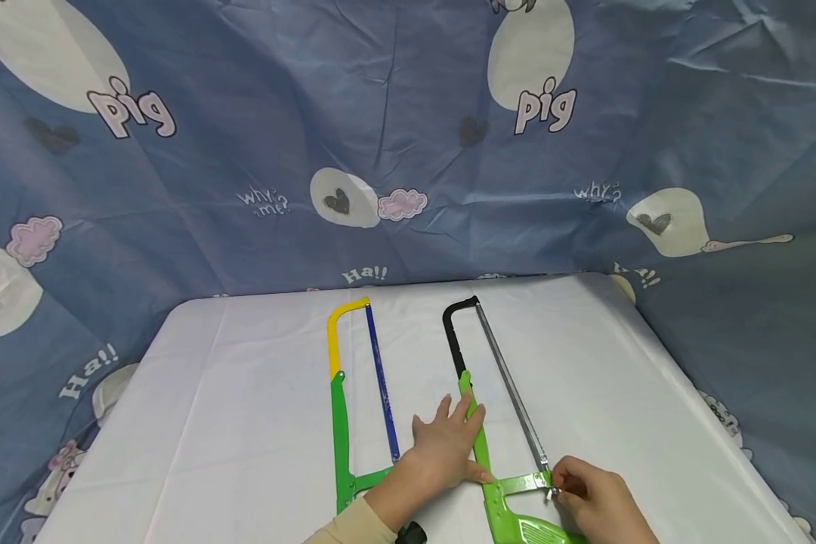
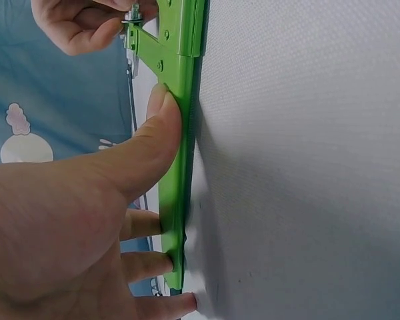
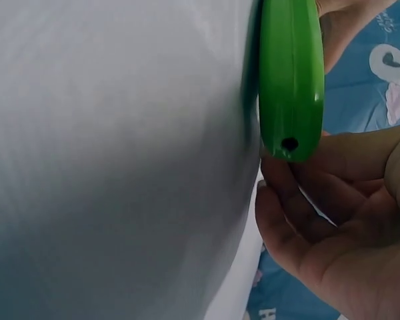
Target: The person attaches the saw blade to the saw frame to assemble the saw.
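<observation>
A hacksaw with a light green frame (image 1: 480,442), black front bow (image 1: 453,340) and grey blade (image 1: 513,381) lies on the white-covered table. My left hand (image 1: 442,453) rests on its frame with the fingers spread. In the left wrist view the thumb (image 2: 165,123) presses the green bar near the cross arm. At the blade's near end, the thumb and forefinger of my right hand (image 1: 601,502) pinch the small metal wing nut (image 1: 551,494). In the right wrist view the green handle (image 3: 292,80) hides those fingertips.
To the left lies a second hacksaw with a green frame (image 1: 341,434), yellow bow (image 1: 333,332) and blue blade (image 1: 382,385), partly behind my left forearm. A black rounded object (image 1: 412,533) shows by the left sleeve. A blue printed cloth (image 1: 435,151) hangs behind the table.
</observation>
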A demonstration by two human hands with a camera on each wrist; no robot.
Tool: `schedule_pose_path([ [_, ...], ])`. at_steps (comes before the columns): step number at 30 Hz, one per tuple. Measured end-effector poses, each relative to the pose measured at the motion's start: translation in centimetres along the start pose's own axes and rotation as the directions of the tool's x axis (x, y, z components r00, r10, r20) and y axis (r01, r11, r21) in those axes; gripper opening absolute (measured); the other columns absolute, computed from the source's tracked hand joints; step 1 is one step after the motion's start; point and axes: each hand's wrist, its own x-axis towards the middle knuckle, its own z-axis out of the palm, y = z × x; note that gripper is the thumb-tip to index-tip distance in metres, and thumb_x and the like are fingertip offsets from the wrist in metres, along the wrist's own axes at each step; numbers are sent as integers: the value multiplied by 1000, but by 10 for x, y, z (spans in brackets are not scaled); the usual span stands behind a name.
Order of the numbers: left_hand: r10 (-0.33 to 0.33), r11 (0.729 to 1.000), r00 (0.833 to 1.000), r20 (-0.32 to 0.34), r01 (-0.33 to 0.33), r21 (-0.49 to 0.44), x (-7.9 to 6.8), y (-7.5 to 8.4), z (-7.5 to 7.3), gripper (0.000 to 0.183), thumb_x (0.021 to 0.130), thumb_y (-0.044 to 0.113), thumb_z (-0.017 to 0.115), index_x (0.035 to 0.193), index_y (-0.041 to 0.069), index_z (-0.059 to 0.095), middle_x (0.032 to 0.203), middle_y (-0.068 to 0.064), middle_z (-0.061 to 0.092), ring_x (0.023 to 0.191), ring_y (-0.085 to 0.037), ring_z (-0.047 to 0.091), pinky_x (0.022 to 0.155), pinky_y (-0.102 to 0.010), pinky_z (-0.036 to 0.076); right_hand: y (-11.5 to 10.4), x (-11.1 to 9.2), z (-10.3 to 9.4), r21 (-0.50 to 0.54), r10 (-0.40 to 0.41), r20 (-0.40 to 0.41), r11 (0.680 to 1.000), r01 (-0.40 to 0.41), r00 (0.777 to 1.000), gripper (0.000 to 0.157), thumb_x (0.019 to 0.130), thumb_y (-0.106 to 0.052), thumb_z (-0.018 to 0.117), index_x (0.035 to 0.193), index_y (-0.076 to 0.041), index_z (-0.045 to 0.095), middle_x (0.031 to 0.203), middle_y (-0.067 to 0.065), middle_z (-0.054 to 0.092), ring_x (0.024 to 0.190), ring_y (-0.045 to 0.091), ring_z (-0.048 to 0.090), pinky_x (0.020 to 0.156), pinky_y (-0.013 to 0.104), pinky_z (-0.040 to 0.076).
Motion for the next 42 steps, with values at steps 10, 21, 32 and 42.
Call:
schedule_pose_path([
  [10, 5, 1000, 1000, -11, -5, -7, 1, -1, -2, 101, 69, 68, 73, 153, 25, 38, 164, -4, 29, 148, -35, 35, 94, -71, 45, -7, 1, -1, -98, 29, -76, 994, -37, 997, 28, 74, 6, 77, 77, -19, 64, 78, -10, 67, 71, 4, 57, 65, 23, 47],
  [21, 16, 1000, 1000, -15, -16, -13, 0, -1, 0, 101, 68, 66, 75, 153, 23, 40, 163, -6, 31, 147, -36, 36, 93, -72, 46, -16, -1, 5, -215, -19, -68, 977, 4, 997, 28, 72, 3, 80, 74, -20, 64, 69, -10, 62, 65, 5, 51, 60, 24, 44],
  [32, 23, 1000, 999, -26, -23, -17, 0, -2, -1, 102, 67, 66, 75, 152, 22, 41, 163, -7, 32, 146, -37, 36, 92, -73, 45, -19, -2, 6, -275, -45, -23, 961, 37, 999, 26, 70, -15, 88, 80, -24, 65, 70, -13, 58, 67, 3, 48, 61, 24, 42],
  [42, 23, 1000, 999, -26, -23, -15, -2, -2, -2, 102, 67, 67, 75, 152, 22, 41, 163, -6, 32, 146, -37, 37, 92, -72, 46, -19, -4, 10, -287, -35, -44, 958, 20, 998, 24, 73, -13, 85, 79, -23, 64, 68, -12, 58, 64, 4, 48, 59, 25, 42],
])
